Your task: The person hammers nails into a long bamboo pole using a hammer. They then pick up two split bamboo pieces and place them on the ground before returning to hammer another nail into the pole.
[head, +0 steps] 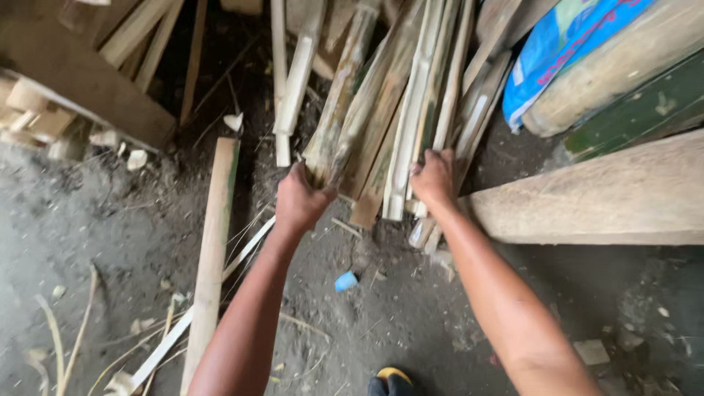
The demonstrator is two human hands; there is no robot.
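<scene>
The left hand [299,202] is shut tight on the low end of a split bamboo piece [339,110]. The right hand [433,178] grips a pale bamboo slat [419,95] in the same leaning stack, just beside a big plank [609,194]. Risk: sharp split edges could cut bare skin, & a pull could tip other sticks down onto the arms, foot [389,381], etc.

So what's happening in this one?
A person bends over a pile of split bamboo slats on a dirt floor. The left hand is closed around the end of one greenish slat; the right hand grips the ends of paler slats. A wooden beam lies to the right.
</scene>
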